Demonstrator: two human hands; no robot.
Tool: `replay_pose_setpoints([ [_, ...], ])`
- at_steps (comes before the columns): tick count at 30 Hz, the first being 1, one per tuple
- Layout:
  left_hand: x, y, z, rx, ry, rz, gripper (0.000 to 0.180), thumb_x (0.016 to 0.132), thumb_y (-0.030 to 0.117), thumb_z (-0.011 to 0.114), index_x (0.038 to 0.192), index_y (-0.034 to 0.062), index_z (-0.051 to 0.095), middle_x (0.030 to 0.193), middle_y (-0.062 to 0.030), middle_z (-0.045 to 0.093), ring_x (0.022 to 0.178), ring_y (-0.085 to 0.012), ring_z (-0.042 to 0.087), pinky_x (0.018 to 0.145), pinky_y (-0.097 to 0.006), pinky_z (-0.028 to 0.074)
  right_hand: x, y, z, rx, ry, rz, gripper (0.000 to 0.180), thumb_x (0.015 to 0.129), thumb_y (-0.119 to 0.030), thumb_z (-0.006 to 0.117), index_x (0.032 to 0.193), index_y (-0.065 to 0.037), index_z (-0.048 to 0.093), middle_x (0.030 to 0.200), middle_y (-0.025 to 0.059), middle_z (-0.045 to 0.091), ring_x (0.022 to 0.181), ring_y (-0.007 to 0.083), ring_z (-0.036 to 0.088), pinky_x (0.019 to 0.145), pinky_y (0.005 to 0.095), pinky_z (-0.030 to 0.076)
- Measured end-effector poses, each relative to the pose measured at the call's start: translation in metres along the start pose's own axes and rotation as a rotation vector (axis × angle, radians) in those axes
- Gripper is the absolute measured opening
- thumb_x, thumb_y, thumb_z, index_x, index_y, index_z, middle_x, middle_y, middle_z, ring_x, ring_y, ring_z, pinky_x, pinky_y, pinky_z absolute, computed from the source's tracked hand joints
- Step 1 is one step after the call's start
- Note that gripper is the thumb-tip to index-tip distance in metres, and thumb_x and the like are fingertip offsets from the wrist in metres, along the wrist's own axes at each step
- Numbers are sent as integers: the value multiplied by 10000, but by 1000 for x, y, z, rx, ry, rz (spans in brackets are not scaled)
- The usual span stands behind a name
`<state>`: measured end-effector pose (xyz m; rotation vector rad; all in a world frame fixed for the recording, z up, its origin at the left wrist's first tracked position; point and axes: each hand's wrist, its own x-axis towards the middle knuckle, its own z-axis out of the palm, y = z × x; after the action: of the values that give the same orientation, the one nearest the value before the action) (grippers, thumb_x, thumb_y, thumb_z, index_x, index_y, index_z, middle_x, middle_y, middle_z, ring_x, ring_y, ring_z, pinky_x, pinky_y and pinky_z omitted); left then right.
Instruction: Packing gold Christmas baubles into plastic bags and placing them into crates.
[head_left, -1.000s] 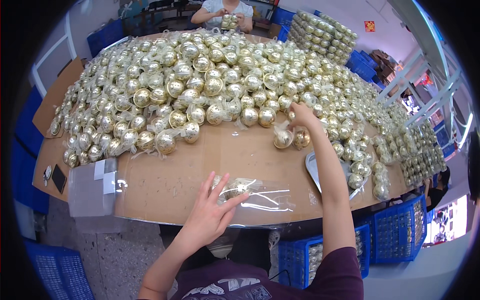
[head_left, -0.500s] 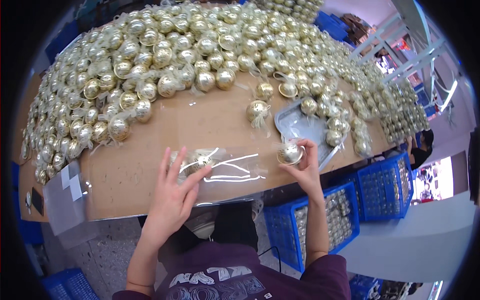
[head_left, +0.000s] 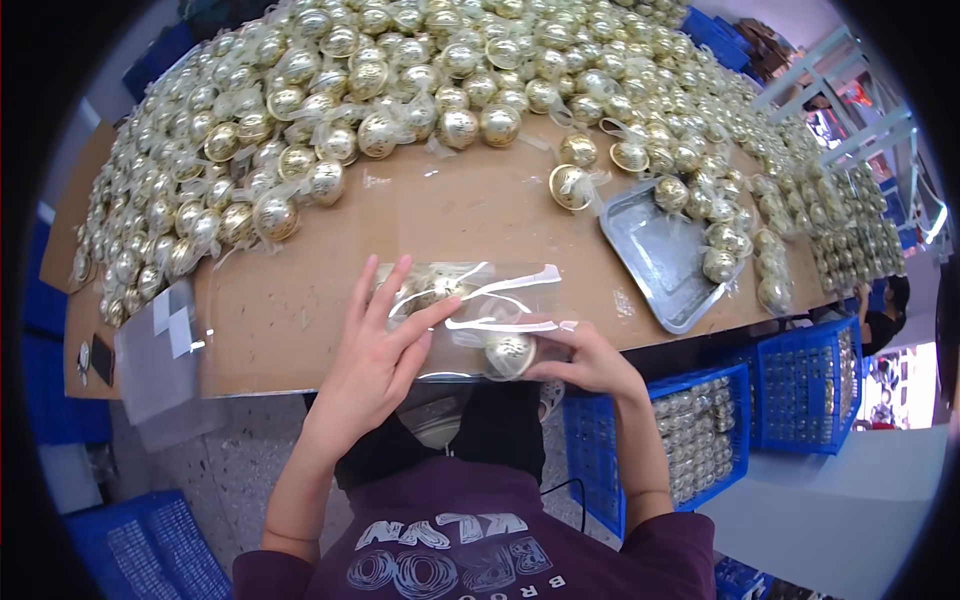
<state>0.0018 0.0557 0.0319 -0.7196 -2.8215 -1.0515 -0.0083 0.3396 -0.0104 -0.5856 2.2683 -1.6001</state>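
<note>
Brown tabletop (head_left: 470, 200); right fingers (head_left: 556, 371) hold 1 ball (head_left: 508, 352).

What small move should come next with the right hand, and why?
Probably guide the gold ball leftward along the clear package: the right hand holds it near the package's right end, while the left hand rests at the left end, beside other balls inside.

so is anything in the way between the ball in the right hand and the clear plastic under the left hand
No other object visibly stands between the held ball and the clear plastic; glare hides whether they overlap.
</note>
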Motion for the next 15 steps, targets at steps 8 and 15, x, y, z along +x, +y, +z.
replay_pose_setpoints([
  [8,0,-3,3,74,78,-33,288,880,245,629,1152,153,648,1452,-164,359,1388,-397,231,1121,-523,219,56,-14,42,184,-196,-5,503,765,-73,782,1228,-7,595,1146,82,648,1001,140,631,822,296,549],
  [15,22,1,6,111,3,4,310,827,340,686,1027,111,622,1344,-155,463,1311,-336,372,1116,-507,245,29,-10,-81,-1,410,248,166,878,-133,647,965,6,677,816,15,679,737,87,619,638,243,500],
])
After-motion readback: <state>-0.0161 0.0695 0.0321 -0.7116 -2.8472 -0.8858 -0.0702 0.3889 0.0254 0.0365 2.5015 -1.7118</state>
